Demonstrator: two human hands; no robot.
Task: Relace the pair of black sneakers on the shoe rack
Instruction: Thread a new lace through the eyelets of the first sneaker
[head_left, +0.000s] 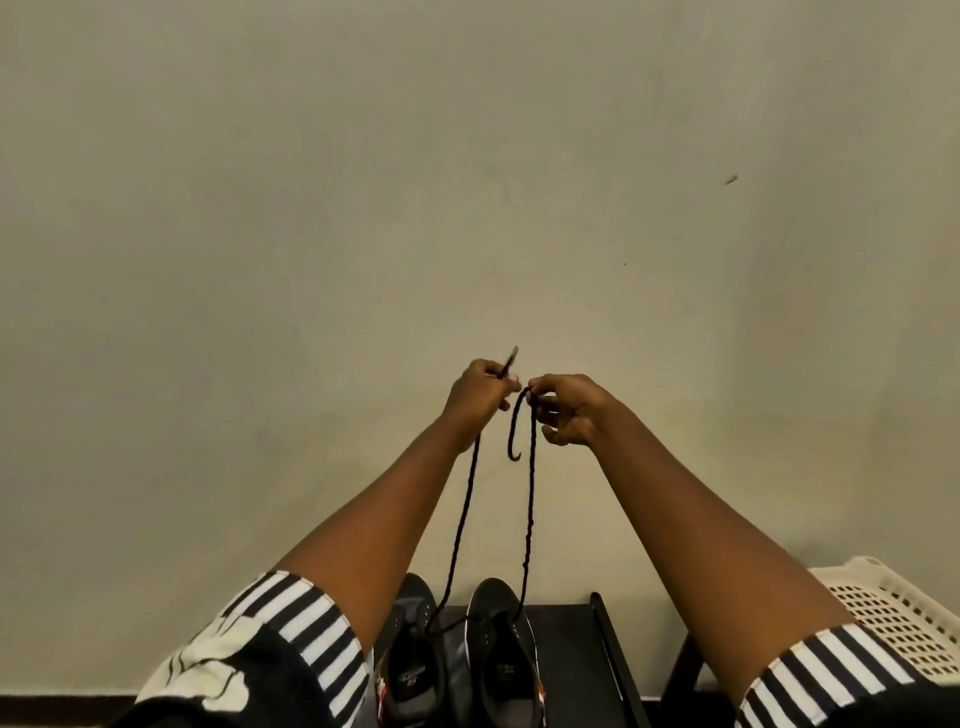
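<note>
Black sneakers (501, 649) are sitting side by side on the dark shoe rack (566, 654) at the bottom edge of the head view, toes toward the wall (467, 156), between the person's forearms. A thin black lace (530, 493), rope-like and slightly kinked, is rising in two strands from the eyelets of the right-hand shoe to the hands, which are hovering well above the pair and close together.

The left hand (475, 392) is pinching one strand near its end, the stiff tip poking up past the fingers. The right hand (566, 410) is pinching the other strand between thumb and fingertips, a short tail curling down like a hook just beside it.

The wall, plain, matte and pale, is filling everything above and around the hands. A cream plastic basket (893, 613) with a perforated grid side is standing just beside the rack's right edge. Striped black-and-white sleeves (306, 623) are framing both lower corners.
</note>
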